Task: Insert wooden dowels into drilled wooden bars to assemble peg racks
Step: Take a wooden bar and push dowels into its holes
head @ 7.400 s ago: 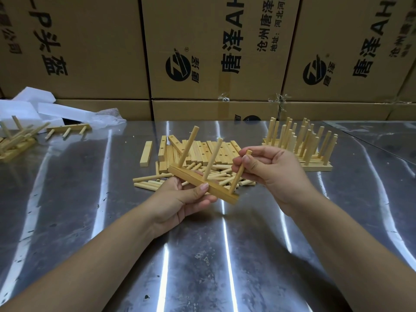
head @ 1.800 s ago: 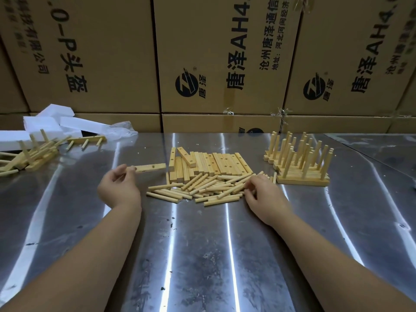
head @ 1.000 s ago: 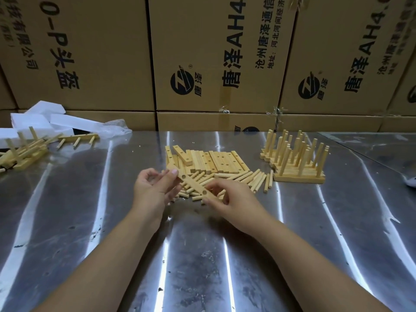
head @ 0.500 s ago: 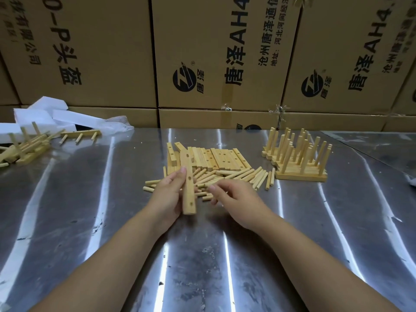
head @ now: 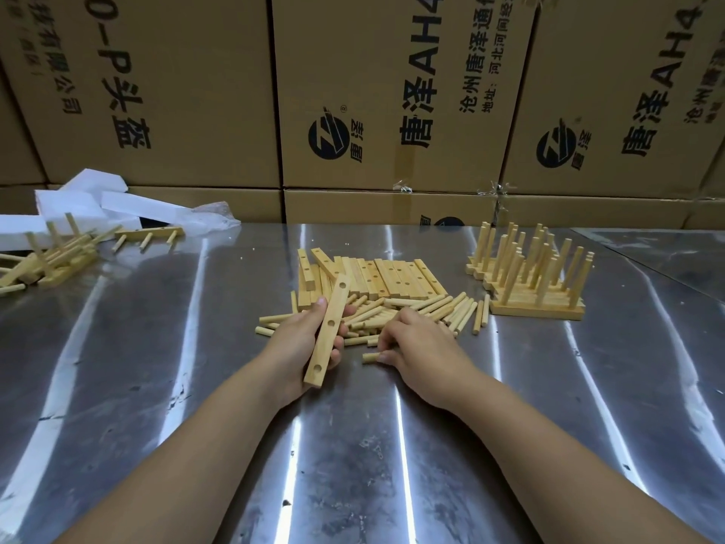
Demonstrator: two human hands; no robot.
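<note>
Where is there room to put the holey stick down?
Bare table lies between the left rack heap and the loose dowels, and nearer, either side of the forearms. Crowded: the bars and dowels mid-table, and the right-hand racks.

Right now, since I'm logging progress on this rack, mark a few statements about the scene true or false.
1. The left hand holds a drilled bar with three holes. True.
2. That bar already carries dowels. False: its holes are empty.
3. The right hand holds a finished rack. False: it pinches a loose dowel on the table.
4. Finished racks stand right of the bar pile. True.
</note>
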